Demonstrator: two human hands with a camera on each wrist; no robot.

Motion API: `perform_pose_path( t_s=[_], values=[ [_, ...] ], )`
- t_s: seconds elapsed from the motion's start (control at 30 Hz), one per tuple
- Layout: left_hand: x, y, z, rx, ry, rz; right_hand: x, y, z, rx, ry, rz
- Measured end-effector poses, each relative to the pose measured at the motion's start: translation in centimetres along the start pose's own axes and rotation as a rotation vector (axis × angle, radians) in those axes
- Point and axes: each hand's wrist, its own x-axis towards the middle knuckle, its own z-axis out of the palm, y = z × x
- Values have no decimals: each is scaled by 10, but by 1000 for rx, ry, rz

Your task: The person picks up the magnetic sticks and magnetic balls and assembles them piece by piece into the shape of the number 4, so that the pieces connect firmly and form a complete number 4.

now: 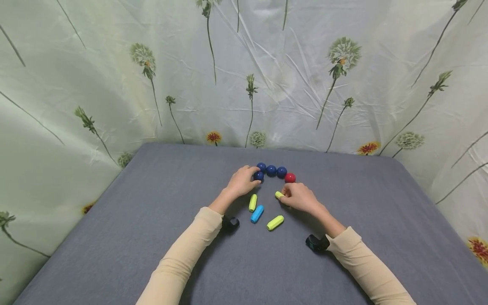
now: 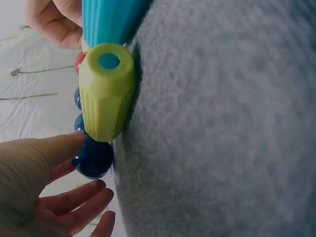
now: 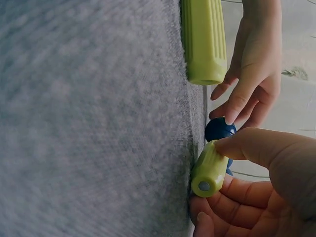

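My left hand point(image 1: 242, 181) pinches a dark blue ball point(image 1: 259, 176) between thumb and index finger; its other fingers are spread in the left wrist view. That ball is at the left end of a curved row, beside several more blue balls point(image 1: 271, 170) and a red ball point(image 1: 290, 177). Just below the red ball, my right hand point(image 1: 301, 198) grips a short yellow-green ribbed rod point(image 3: 210, 169) between thumb and fingers. A grey disc shows in the rod's near end. The balls partly hide behind hands and rods in both wrist views.
Between the forearms lie a yellow-green rod point(image 1: 253, 203), a light blue rod point(image 1: 257, 214) and another yellow-green rod point(image 1: 275, 223). All rest on a grey cloth-covered table point(image 1: 126, 237). A pale curtain point(image 1: 236, 63) with printed flowers hangs behind it.
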Motion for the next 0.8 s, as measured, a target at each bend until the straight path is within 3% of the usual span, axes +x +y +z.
perform_pose_path(
  t_s=[0.27,0.47,0.8],
  values=[
    [1,4,1,28,3,29,0,1,0,11,4,-2],
    [-2,0,3,-42,10,66,1,3,0,28,11,1],
    [-12,-9,2,-100,44,59,6,4,3,135,78,-104]
  ],
)
